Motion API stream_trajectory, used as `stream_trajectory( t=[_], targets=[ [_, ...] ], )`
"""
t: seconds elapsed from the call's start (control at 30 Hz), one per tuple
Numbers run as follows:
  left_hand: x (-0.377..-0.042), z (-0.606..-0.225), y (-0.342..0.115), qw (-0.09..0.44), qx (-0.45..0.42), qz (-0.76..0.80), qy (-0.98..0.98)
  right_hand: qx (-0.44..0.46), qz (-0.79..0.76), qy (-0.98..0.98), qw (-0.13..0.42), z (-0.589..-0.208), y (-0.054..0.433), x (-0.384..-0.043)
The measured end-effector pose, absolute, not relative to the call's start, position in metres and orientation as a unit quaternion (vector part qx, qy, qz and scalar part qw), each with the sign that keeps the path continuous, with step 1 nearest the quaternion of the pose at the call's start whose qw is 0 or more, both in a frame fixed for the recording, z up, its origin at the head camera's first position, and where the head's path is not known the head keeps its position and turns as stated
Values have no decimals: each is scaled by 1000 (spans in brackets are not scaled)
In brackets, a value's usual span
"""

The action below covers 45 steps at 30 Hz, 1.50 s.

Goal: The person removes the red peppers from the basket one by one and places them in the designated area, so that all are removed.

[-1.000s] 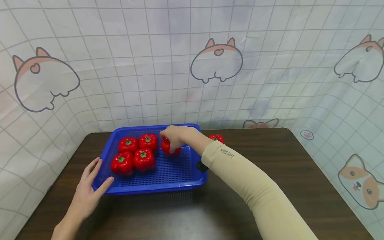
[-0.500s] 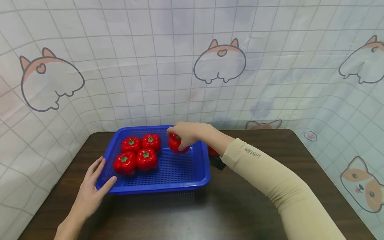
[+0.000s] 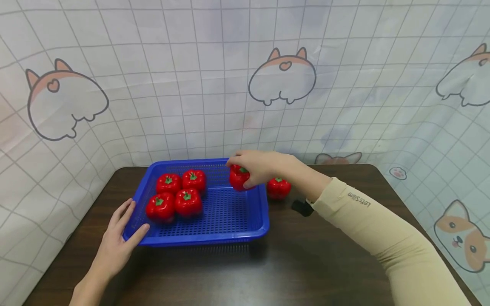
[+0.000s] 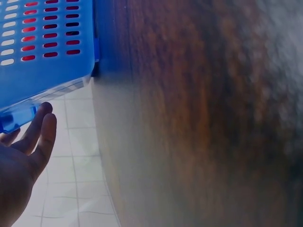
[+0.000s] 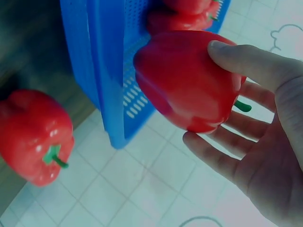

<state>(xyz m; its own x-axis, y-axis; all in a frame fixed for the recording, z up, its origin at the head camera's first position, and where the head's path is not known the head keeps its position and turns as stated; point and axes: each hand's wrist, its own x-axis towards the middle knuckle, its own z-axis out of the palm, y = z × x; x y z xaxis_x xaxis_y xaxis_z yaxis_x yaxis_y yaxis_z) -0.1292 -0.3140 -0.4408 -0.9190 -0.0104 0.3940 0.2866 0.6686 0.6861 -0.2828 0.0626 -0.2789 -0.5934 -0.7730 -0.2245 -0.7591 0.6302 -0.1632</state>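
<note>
My right hand (image 3: 258, 166) grips a red bell pepper (image 5: 189, 80) between thumb and fingers, up over the right end of a blue basket (image 3: 206, 240). The pepper's green stem shows below the thumb in the right wrist view. Several red bell peppers (image 3: 187, 203) stand grouped in the basket's left half. Another bell pepper (image 3: 278, 188) sits on the table just outside the basket's right wall. With fingers spread and extended, my left hand (image 3: 116, 238) rests against the basket's left rim; in the left wrist view its fingertips (image 4: 48, 124) are right at the rim's underside.
The dark wooden table (image 3: 325, 263) extends in front of the basket and to its right. A white grid-patterned cloth (image 3: 214, 85) with cartoon animals hangs behind the table and along both sides. A black wrist device (image 3: 302, 208) shows below my right wrist.
My right hand has carried the gripped pepper rightward and up, from over the basket's middle to near its right wall. My left hand has stayed at the left rim.
</note>
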Motion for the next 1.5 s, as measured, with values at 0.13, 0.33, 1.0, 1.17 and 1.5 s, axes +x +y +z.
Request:
stream_trajectory(
  t=[0.13,0.33,1.0,1.17,1.5],
  targets=[
    [-129,-440,-314,184,-78,-401,-894,-425,-42,896,124,-274,78,-280],
    [-129,-440,-313,182,-78,-402,-894,-423,-68,898,102,-271,102,-278],
    [-129,-439,-314,176,-78,-403,-895,-374,-174,910,44,-268,184,-280],
    [-129,-439,-314,175,-79,-403,-895,-359,-200,911,35,-270,203,-282],
    [-130,-438,-314,179,-82,-393,-898,-341,-204,917,35,-280,232,-288]
  ],
)
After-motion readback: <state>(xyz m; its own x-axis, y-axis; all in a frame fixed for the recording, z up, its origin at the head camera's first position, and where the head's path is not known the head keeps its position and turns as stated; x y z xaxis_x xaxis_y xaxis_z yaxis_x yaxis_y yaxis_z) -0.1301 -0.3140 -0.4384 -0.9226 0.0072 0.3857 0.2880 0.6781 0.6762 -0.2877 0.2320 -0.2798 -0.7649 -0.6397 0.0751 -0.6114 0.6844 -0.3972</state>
